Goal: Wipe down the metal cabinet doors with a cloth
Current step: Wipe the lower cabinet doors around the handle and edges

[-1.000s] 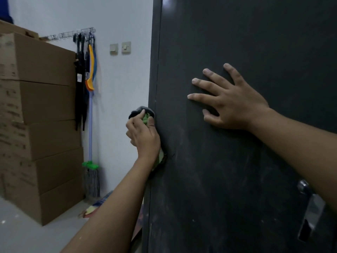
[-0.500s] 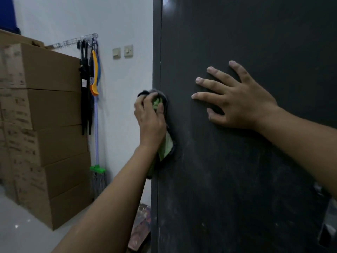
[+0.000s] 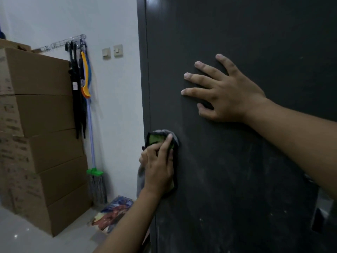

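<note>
A dark grey metal cabinet door fills the right of the view, with dusty smears on its lower half. My left hand holds a green cloth with black trim against the door's left edge; its fingers curl over the cloth and one finger lies straight along it. Part of the cloth hangs grey below the hand, off the door's edge. My right hand lies flat on the door higher up, with its fingers spread.
Stacked cardboard boxes stand at the left. A mop and black straps hang from a wall rack. A colourful mat lies on the floor by the door's foot. A metal handle sits at the door's right.
My left hand first slid the cloth up the door's left edge, then down to well below the right hand. The right hand stayed flat on the door.
</note>
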{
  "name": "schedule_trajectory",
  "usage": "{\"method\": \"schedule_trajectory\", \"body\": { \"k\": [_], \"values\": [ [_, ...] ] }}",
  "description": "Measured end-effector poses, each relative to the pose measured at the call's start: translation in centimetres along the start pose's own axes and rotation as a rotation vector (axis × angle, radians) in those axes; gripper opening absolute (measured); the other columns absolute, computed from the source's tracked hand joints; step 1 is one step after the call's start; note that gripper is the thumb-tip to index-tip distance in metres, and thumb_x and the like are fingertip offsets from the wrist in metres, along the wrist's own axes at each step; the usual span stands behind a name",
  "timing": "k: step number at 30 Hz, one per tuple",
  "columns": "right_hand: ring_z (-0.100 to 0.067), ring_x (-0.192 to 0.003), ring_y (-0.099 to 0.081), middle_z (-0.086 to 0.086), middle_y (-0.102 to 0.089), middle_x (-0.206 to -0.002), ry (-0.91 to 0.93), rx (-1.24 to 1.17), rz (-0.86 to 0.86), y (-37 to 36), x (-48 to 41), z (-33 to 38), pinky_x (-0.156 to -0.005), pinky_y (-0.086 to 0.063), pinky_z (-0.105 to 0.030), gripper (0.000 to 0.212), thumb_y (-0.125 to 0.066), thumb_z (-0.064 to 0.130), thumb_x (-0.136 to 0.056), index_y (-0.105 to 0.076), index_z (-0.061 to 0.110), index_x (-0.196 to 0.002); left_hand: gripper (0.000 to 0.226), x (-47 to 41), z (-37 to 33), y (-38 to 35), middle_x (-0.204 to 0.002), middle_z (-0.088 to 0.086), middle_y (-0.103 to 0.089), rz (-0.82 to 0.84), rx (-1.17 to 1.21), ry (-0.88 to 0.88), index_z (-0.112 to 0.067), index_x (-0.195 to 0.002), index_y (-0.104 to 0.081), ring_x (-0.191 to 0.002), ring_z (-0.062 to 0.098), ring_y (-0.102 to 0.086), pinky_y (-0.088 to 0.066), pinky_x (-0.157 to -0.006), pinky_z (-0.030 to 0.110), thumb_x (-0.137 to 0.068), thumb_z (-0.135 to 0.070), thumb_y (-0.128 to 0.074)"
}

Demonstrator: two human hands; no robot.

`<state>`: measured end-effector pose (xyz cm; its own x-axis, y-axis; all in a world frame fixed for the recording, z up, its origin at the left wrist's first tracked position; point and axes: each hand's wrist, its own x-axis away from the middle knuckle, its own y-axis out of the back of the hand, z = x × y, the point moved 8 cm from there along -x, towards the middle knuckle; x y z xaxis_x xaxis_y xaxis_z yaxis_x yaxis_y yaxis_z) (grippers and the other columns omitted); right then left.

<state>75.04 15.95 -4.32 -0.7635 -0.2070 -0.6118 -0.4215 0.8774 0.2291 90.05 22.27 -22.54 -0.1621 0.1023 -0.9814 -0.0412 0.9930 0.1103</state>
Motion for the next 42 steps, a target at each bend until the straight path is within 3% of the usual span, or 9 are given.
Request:
{"method": "schedule_trajectory", "body": {
  "k": [5,11,18,22,25,28,35,38,42],
  "values": [
    [-0.030,-0.152,-0.026,-0.001,-0.036,-0.162,0.006,-0.003,0.022,0.0,0.1,0.0,-0.121,-0.012,-0.062,0.059,-0.031,0.052,-0.094,-0.049,0.034,-0.148,0.043,-1.7,-0.1,0.0,-0.112,0.000,-0.038,0.109,0.022,-0.027,-0.033,-0.138,-0.044,-0.095,0.022,-0.038,-0.027,-0.087,0.036,-0.095,-0.036,-0.045],
    [-0.028,-0.153,-0.025,0.000,-0.036,-0.162,-0.005,-0.046,0.022,0.1,0.1,0.0,-0.122,-0.010,-0.060,0.058,-0.033,0.049,-0.093,-0.049,0.035,-0.147,0.040,-9.2,-1.5,0.9,-0.107,0.008,-0.051,-0.124,0.174,0.268,-0.015,-0.131,-0.060,-0.099,0.018,-0.039,-0.029,-0.088,0.033,-0.099,-0.032,-0.044],
    [-0.026,-0.153,-0.025,0.001,-0.038,-0.161,-0.010,-0.134,0.048,0.2,0.0,-0.3,-0.123,-0.009,-0.056,0.055,-0.037,0.046,-0.092,-0.053,0.035,-0.143,0.044,-4.5,-7.0,-1.6,-0.104,0.002,-0.043,0.059,0.176,-0.032,-0.030,-0.138,-0.047,-0.093,0.013,-0.033,-0.025,-0.083,0.027,-0.095,-0.033,-0.048],
    [-0.020,-0.154,-0.019,0.005,-0.033,-0.163,-0.034,-0.198,0.133,0.1,0.6,-0.1,-0.125,-0.004,-0.051,0.053,-0.037,0.042,-0.093,-0.052,0.037,-0.144,0.050,-1.8,-7.2,-1.9,-0.119,-0.001,-0.032,0.236,0.146,-0.091,-0.042,-0.142,-0.040,-0.104,0.021,-0.036,-0.039,-0.090,0.039,-0.093,-0.037,-0.048],
    [-0.017,-0.154,-0.020,0.008,-0.031,-0.163,-0.045,-0.224,0.203,0.8,2.5,-1.3,-0.125,-0.004,-0.049,0.054,-0.038,0.042,-0.093,-0.050,0.039,-0.145,0.054,-1.7,-6.7,-1.3,-0.125,0.003,-0.033,0.275,0.132,-0.152,-0.044,-0.140,-0.045,-0.106,0.025,-0.037,-0.046,-0.094,0.045,-0.091,-0.029,-0.063],
    [-0.019,-0.154,-0.018,0.008,-0.026,-0.165,-0.161,-0.197,0.247,2.3,5.8,-4.6,-0.123,-0.003,-0.052,0.057,-0.036,0.049,-0.093,-0.044,0.042,-0.149,0.053,-3.0,-6.9,-0.4,-0.115,0.005,-0.040,0.219,0.203,-0.074,-0.036,-0.137,-0.053,-0.101,0.024,-0.040,-0.048,-0.090,0.038,-0.091,-0.018,-0.071],
    [-0.026,-0.155,0.007,0.015,0.009,-0.168,-0.616,-0.071,0.385,5.6,15.0,-13.7,-0.116,0.001,-0.068,0.071,-0.035,0.073,-0.093,-0.006,0.054,-0.155,0.036,-5.9,-10.5,-0.5,-0.093,0.004,-0.038,0.027,0.315,0.265,-0.020,-0.135,-0.060,-0.088,0.023,-0.039,-0.030,-0.081,0.026,-0.099,-0.021,-0.059],
    [-0.028,-0.155,0.012,0.016,0.013,-0.168,-0.635,-0.077,0.397,5.7,17.5,-14.1,-0.118,0.002,-0.067,0.067,-0.032,0.067,-0.098,0.000,0.054,-0.156,0.036,-5.6,-13.9,-1.3,-0.092,0.002,-0.038,0.055,0.337,0.209,-0.023,-0.135,-0.060,-0.087,0.022,-0.038,-0.032,-0.081,0.025,-0.099,-0.024,-0.059],
    [-0.025,-0.154,0.017,0.016,0.016,-0.167,-0.644,-0.087,0.385,4.9,18.3,-13.4,-0.118,0.008,-0.066,0.063,-0.029,0.059,-0.102,0.003,0.052,-0.156,0.039,-2.9,-20.0,-2.5,-0.094,-0.001,-0.036,0.174,0.395,-0.059,-0.026,-0.137,-0.060,-0.087,0.020,-0.037,-0.042,-0.081,0.027,-0.098,-0.030,-0.055]
  ]
}}
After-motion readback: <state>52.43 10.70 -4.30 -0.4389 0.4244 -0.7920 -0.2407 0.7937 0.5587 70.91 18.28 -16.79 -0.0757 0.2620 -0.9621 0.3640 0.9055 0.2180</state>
